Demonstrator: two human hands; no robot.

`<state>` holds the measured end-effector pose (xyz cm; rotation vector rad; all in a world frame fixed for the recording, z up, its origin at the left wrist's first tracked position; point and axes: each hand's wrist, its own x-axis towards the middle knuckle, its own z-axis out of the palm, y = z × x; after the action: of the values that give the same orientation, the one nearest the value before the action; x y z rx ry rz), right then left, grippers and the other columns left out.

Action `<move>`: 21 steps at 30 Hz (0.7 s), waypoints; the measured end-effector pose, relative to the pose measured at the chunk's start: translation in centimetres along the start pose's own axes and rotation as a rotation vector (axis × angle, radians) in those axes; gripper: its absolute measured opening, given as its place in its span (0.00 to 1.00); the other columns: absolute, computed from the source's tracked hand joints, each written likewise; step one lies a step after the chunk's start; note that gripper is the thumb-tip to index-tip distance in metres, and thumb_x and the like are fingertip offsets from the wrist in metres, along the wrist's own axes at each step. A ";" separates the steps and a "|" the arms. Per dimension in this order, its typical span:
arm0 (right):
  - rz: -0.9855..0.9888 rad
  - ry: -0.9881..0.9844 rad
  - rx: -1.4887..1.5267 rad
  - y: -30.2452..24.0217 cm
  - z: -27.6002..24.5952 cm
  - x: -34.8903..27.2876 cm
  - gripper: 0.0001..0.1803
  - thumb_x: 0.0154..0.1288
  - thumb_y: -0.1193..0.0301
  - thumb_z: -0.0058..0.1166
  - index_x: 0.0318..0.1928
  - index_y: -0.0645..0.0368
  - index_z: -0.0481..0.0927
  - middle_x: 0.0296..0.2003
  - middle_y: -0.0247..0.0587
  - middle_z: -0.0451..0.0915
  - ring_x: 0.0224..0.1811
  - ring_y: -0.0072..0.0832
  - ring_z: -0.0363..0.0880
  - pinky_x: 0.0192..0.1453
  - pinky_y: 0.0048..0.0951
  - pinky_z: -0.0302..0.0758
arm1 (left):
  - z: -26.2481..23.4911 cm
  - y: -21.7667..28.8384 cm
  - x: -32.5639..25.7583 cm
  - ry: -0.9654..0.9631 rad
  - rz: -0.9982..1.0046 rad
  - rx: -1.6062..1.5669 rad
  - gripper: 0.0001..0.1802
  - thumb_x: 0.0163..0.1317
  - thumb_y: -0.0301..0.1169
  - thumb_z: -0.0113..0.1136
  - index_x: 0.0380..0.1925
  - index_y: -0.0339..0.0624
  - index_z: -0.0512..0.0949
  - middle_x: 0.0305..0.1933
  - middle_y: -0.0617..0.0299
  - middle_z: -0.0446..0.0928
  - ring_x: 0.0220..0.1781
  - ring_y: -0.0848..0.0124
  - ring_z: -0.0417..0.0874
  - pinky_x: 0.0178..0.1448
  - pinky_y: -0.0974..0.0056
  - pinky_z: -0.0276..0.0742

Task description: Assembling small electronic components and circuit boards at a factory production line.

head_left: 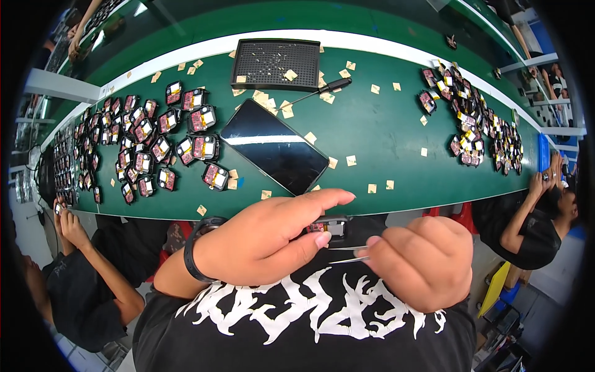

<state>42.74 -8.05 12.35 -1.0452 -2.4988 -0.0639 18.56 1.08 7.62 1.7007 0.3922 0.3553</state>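
Close to my body, at the near table edge, my left hand (pixel 266 239) grips a small black device housing (pixel 336 227) with a reddish circuit board and a pale silvery part inside. Its thumb presses on the near side of the housing. To the right, my right hand (pixel 421 257) is closed around a pair of metal tweezers (pixel 347 255). Their two slim tips point left, slightly apart, just below the housing, and nothing shows between them. A dark phone (pixel 276 146) lies face up on the table just beyond my left hand.
On the green table (pixel 384 124) stand many open housings (pixel 142 130) at left and more housings (pixel 471 111) at right. A black tray (pixel 276 65) and a screwdriver (pixel 319 91) lie at the far middle, among scattered small beige squares (pixel 351 160). Other people sit on both sides.
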 end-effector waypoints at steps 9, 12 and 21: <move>0.413 0.155 0.347 -0.5 1.1 -1.1 0.21 0.42 0.74 0.77 0.40 0.63 0.85 0.29 0.36 0.80 0.25 0.31 0.76 0.26 0.29 0.72 | 0.2 0.2 -0.3 0.035 -0.221 -0.198 0.25 0.76 0.25 0.51 0.70 0.32 0.67 0.34 0.64 0.79 0.31 0.80 0.77 0.36 0.72 0.72; 0.416 0.169 0.463 -0.6 2.4 -1.5 0.24 0.42 0.73 0.77 0.45 0.62 0.87 0.30 0.36 0.81 0.26 0.31 0.77 0.28 0.29 0.73 | 0.8 0.6 0.1 0.091 -0.266 -0.280 0.25 0.77 0.25 0.50 0.71 0.32 0.67 0.34 0.66 0.78 0.32 0.83 0.75 0.35 0.74 0.70; 0.301 0.127 0.231 -1.1 4.7 -2.0 0.31 0.48 0.78 0.74 0.57 0.64 0.84 0.26 0.33 0.77 0.22 0.28 0.71 0.24 0.29 0.67 | 1.3 0.9 -0.2 0.072 -0.223 -0.298 0.27 0.76 0.27 0.48 0.72 0.30 0.63 0.44 0.62 0.78 0.38 0.81 0.78 0.43 0.73 0.74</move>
<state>41.48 -9.23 7.37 -1.2596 -2.1506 0.2346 19.04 -0.28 8.33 1.3414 0.5482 0.2956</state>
